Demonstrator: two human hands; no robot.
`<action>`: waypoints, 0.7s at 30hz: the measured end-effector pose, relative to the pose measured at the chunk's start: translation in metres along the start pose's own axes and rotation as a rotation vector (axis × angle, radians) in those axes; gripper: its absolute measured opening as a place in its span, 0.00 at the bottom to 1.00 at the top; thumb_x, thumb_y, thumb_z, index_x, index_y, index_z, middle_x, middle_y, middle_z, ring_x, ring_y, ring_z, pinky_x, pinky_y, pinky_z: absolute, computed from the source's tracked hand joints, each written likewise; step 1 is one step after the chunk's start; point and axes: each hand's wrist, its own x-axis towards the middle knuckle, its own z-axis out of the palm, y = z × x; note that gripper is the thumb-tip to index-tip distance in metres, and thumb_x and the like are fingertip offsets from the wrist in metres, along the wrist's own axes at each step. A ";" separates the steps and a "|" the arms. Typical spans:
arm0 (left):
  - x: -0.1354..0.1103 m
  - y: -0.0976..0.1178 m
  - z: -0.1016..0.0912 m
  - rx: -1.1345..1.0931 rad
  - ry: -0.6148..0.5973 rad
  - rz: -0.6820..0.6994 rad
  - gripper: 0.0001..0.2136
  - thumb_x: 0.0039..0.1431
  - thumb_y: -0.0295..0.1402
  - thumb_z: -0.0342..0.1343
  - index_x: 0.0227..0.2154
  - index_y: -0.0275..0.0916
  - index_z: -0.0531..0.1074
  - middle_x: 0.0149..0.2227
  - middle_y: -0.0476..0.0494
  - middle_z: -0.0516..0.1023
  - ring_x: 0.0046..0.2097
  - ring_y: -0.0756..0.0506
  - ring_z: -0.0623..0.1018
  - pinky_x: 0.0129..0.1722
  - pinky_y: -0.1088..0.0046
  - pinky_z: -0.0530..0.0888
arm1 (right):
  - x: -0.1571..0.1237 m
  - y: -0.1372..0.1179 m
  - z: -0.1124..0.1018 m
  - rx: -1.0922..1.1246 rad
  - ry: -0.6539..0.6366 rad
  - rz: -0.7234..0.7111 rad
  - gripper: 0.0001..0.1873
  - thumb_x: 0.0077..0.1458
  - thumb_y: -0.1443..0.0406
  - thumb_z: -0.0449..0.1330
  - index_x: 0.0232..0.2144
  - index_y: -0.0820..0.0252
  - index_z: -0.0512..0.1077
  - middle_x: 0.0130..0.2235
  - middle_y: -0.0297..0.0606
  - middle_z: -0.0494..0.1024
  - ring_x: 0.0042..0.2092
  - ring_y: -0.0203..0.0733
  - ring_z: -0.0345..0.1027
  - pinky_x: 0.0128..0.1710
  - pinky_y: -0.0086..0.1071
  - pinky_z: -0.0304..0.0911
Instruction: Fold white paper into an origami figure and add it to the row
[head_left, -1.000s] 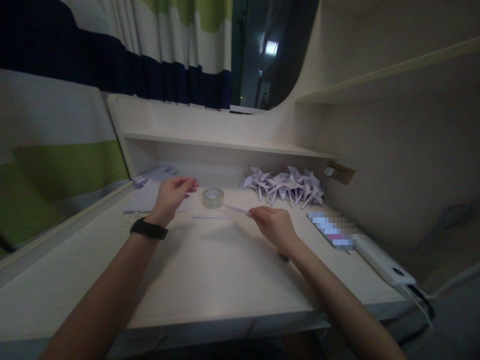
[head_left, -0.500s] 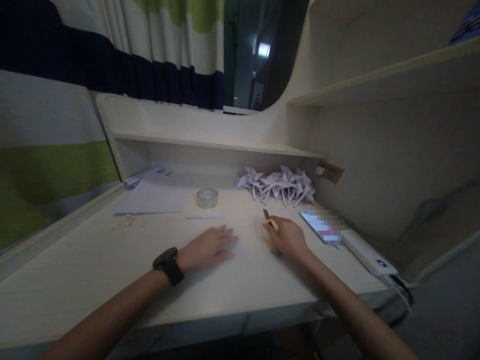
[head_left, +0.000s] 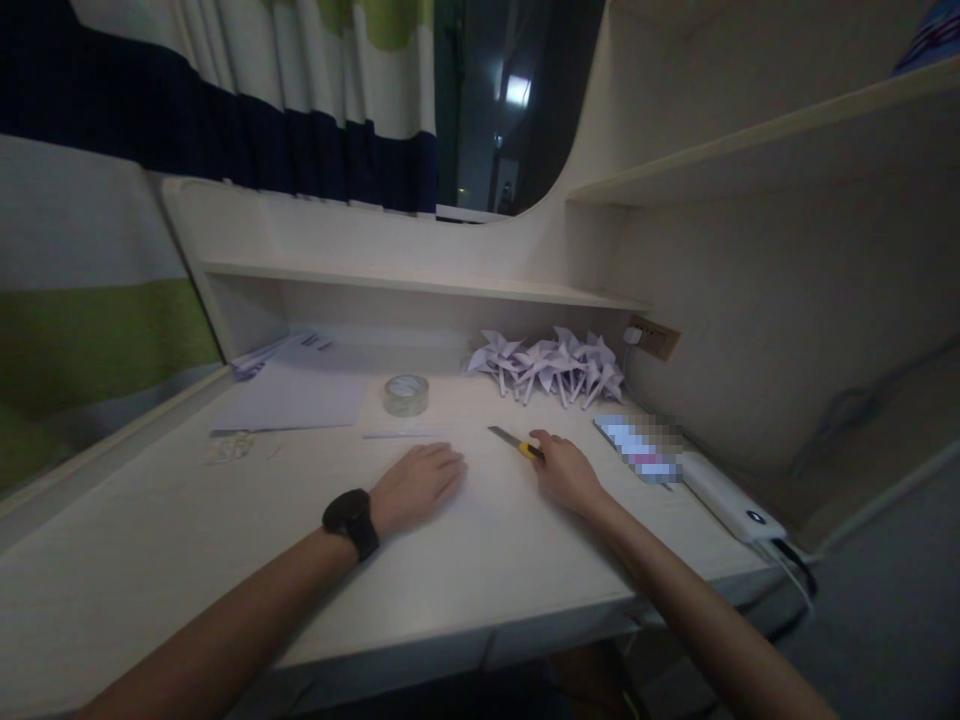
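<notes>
My left hand [head_left: 416, 485], with a black watch on the wrist, lies flat and open on a pale sheet of paper [head_left: 480, 505] on the desk [head_left: 150, 560]. My right hand [head_left: 564, 472] is closed around a yellow-handled utility knife [head_left: 516, 444]. Its blade points left and away, close to the desk top. A roll of clear tape [head_left: 406, 394] stands just beyond my left hand, with a thin paper strip [head_left: 405, 432] lying in front of it.
A heap of white paper pinwheels [head_left: 547, 366] sits at the back under the low shelf [head_left: 420, 285]. Loose sheets [head_left: 296, 395] lie at the back left. A phone [head_left: 637, 447] and a white power bank [head_left: 731, 500] rest near the right edge.
My left hand came down from near the tape and now rests flat on the paper. My right hand let go of the strip and took up the knife, whose blade has swung to the left.
</notes>
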 end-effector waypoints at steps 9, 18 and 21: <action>0.001 0.008 -0.012 0.068 0.103 -0.012 0.09 0.62 0.27 0.47 0.41 0.35 0.71 0.44 0.37 0.72 0.50 0.39 0.68 0.52 0.57 0.67 | -0.018 0.003 0.006 0.264 0.009 -0.181 0.18 0.56 0.71 0.56 0.50 0.63 0.69 0.43 0.44 0.78 0.45 0.45 0.69 0.46 0.34 0.61; -0.005 0.004 -0.023 -0.260 0.139 0.031 0.09 0.63 0.26 0.46 0.41 0.38 0.70 0.43 0.39 0.70 0.47 0.42 0.70 0.48 0.61 0.70 | -0.034 0.001 0.009 0.291 0.037 -0.297 0.16 0.57 0.72 0.55 0.48 0.62 0.71 0.46 0.43 0.77 0.46 0.45 0.68 0.49 0.35 0.61; -0.005 -0.006 -0.025 -0.472 0.150 -0.049 0.07 0.59 0.28 0.53 0.40 0.40 0.72 0.42 0.42 0.71 0.46 0.44 0.71 0.48 0.62 0.70 | -0.034 0.001 0.008 0.289 0.038 -0.298 0.15 0.57 0.71 0.56 0.46 0.61 0.72 0.45 0.43 0.78 0.46 0.45 0.69 0.48 0.36 0.62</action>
